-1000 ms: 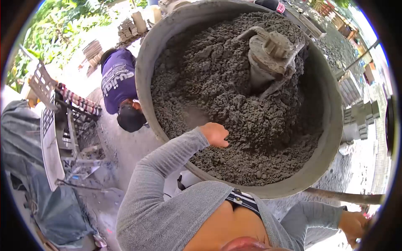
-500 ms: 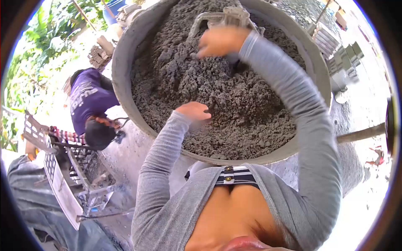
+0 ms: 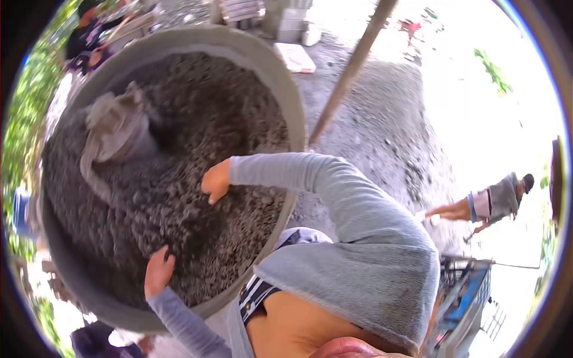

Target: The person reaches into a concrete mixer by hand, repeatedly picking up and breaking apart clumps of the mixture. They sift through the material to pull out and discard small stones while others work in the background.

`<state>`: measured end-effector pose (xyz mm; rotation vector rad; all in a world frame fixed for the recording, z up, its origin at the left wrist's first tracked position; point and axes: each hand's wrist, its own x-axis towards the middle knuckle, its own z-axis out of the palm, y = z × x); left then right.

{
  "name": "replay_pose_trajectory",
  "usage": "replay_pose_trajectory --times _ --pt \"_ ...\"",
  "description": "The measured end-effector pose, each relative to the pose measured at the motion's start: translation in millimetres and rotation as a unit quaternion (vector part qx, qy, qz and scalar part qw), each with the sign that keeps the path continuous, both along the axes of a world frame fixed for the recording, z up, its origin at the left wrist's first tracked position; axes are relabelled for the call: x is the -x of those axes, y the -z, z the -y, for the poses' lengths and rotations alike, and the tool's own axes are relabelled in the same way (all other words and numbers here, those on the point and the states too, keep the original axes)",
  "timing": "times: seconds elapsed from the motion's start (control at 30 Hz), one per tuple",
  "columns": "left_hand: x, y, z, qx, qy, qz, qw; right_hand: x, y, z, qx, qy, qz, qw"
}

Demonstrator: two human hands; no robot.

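Observation:
A big round mixer pan (image 3: pixel 301 113) with a grey-caked rim holds a damp, crumbly grey mix (image 3: pixel 197 119) like mortar or concrete. My right hand (image 3: pixel 216 180) is over the right side of the mix, fingers loosely bent and no object in it. Lower down, near the front wall, my left hand (image 3: pixel 160 271) is above the mix with its thumb and a finger apart, also holding nothing visible. A mixer hub (image 3: pixel 116 128) with a curved arm, thickly coated in grey, rises from the left part of the pan.
A wooden pole (image 3: pixel 355 71) slants up right of the pan. A person (image 3: pixel 501 200) is bent over at the far right, above a metal frame (image 3: pixel 462 298). Other people show at upper left (image 3: pixel 86 42) and lower left (image 3: pixel 98 340). Grey blocks (image 3: pixel 292 24) stand behind.
My view has swung right, so the pan now sits at the left. My right hand has left the hub area and come down over the mix, closer to my left hand.

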<state>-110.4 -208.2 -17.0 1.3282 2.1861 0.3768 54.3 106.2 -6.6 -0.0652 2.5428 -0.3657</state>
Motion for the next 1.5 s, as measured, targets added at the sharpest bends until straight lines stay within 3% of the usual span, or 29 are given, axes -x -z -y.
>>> replay_pose_trajectory --times 0.07,0.2,0.47,0.53,0.63,0.77,0.9,1.03,1.1,1.17,1.2,1.3,1.37,1.4,1.5 --pt "-9 -22 -9 0.049 -0.031 -0.007 0.998 -21 1 -10 0.024 0.073 0.016 0.997" --pt "6 -14 -10 0.125 -0.049 -0.005 0.991 -25 41 -29 0.026 0.118 0.044 0.992" --pt "15 4 -4 0.105 -0.086 -0.009 0.991 -12 49 -26 0.054 0.095 0.037 0.993" --pt "30 20 -3 0.093 -0.124 -0.12 0.981 -13 47 -22 0.03 0.086 0.062 0.994" --pt "49 41 7 0.083 -0.11 -0.165 0.977 -15 45 -20 0.013 0.075 0.069 0.995" --pt "37 27 2 0.134 -0.123 -0.176 0.967 -10 57 -27 0.018 0.077 0.108 0.991" --pt "30 16 2 0.125 -0.129 -0.186 0.966 -6 64 -28 0.003 0.108 0.054 0.993" --pt "10 -13 11 0.019 -0.102 -0.195 0.975 -8 40 -26 -0.005 0.187 -0.095 0.978" --pt "-12 -45 11 -0.022 -0.077 -0.226 0.971 -11 21 -26 -0.015 0.242 -0.186 0.952" --pt "-38 -80 13 -0.151 -0.05 -0.276 0.948 -13 7 -24 -0.005 0.286 -0.234 0.929" --pt "-38 -83 22 -0.148 -0.052 -0.278 0.948 -10 12 -24 -0.005 0.31 -0.291 0.905" --pt "-35 -94 48 -0.232 -0.074 -0.426 0.871 -14 -8 -12 0.086 0.339 -0.221 0.911" --pt "-24 -101 65 -0.262 -0.099 -0.43 0.858 -24 -20 9 0.081 0.404 -0.284 0.866" --pt "-21 -105 74 -0.291 -0.123 -0.434 0.844 -24 -24 15 0.082 0.399 -0.286 0.867" --pt "-11 -105 96 -0.323 -0.148 -0.421 0.835 -26 -34 30 0.108 0.443 -0.183 0.871"
